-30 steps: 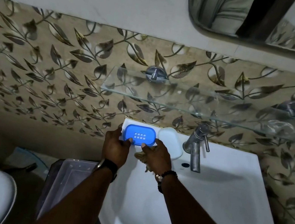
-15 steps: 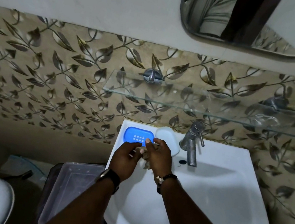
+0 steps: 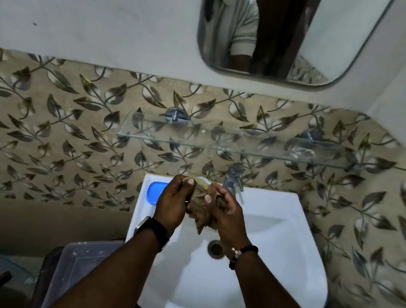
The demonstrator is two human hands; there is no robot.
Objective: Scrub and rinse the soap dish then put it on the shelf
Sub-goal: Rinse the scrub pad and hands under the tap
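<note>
The dish is a blue plastic tray with rounded corners. It lies flat on the far left corner of the sink rim, and its right part is hidden behind the left hand. Neither hand visibly touches the dish. Both hands are raised together over the far part of the basin and grip one scrubber, a brown, fibrous, crumpled wad that hangs between the palms. The left hand pinches its upper edge between thumb and fingers; the right hand has its fingers curled round the right side. A pale, smooth, oval piece shows just beyond the fingertips on the far rim; what it is cannot be told. The sink is white glazed ceramic with a rounded near edge and a round metal drain in the bowl. A chrome cylindrical tap stands on the far rim, just right of the hands. Above it, a clear flat glass shelf is fixed to the wall by two round chrome brackets. The wall behind carries glossy tiles with a leaf pattern, and a round-cornered mirror hangs higher up. A translucent plastic bin stands on the floor, left of the sink.
</note>
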